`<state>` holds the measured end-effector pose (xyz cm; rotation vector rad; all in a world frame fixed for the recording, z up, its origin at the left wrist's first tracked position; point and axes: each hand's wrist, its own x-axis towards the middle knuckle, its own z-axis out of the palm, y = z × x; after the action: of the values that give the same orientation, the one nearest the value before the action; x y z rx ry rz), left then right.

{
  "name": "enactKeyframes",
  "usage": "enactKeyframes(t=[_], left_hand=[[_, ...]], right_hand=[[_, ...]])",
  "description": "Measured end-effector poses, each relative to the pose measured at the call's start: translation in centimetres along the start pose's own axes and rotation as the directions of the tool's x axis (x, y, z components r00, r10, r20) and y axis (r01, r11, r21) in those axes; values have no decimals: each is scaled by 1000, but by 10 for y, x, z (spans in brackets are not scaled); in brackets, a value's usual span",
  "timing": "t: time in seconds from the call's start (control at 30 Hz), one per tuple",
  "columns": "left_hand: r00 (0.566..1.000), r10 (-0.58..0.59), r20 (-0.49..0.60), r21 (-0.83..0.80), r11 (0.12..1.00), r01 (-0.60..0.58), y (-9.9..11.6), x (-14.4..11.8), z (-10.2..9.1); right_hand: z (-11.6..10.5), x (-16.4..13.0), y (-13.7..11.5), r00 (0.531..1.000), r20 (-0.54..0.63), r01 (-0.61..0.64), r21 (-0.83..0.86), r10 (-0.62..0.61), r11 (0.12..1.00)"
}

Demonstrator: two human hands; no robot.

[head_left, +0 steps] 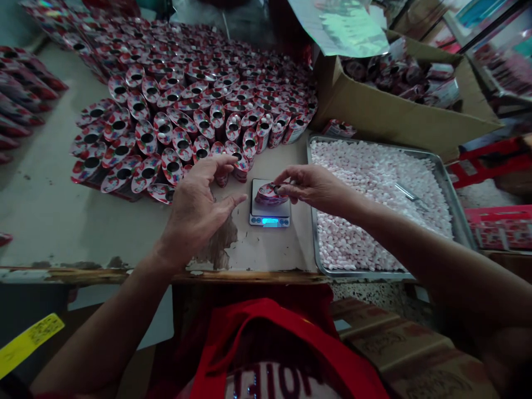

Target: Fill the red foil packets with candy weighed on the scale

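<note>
A small digital scale (270,211) with a lit blue display sits near the table's front edge. On its plate stands one red-and-white printed packet (268,195) with a dark round opening on top. My right hand (310,187) reaches in from the right, its fingertips pinched together at that opening; whatever is between them is too small to make out. Left of the scale, my left hand (199,208) hovers with thumb and fingers apart, holding nothing. Its fingertips are close to the front of many similar packets (183,144) standing upright in rows. A metal tray (315,233) of small white candies (369,205) lies to the right.
A small metal scoop (407,192) rests on the candies. Behind the tray, a cardboard box (399,119) holds more printed packets, with a paper sheet (341,27) over its edge. Further packets (25,100) stand at far left. The table's front edge (249,277) is worn.
</note>
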<state>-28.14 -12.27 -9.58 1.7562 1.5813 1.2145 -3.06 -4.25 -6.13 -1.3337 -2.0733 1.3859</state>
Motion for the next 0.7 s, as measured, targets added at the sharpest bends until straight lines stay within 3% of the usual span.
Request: enactKeyframes(t=[0.17,0.33,0.53,0.63,0.7], left_hand=[[1000,-7,29,7,1000,7,4,2,1],[999,20,47,17,1000,-21,5,4,9],[996,9,85,80,997,-16,1,5,15],[993,5,118,91,996,-16,0,5,15],[991,0,134,87,996,-12,1,5,16]], right_hand=[[-3,-4,2,997,-71,-4,98,11,995],[-3,-2,-4,998,-66,17,86,-11,996],[4,6,0,998,-32,-41,146,46,988],[-4,6,-1,992,-85,-66,281,93,957],[-12,4,-4,985,-60,-124,428,165,895]])
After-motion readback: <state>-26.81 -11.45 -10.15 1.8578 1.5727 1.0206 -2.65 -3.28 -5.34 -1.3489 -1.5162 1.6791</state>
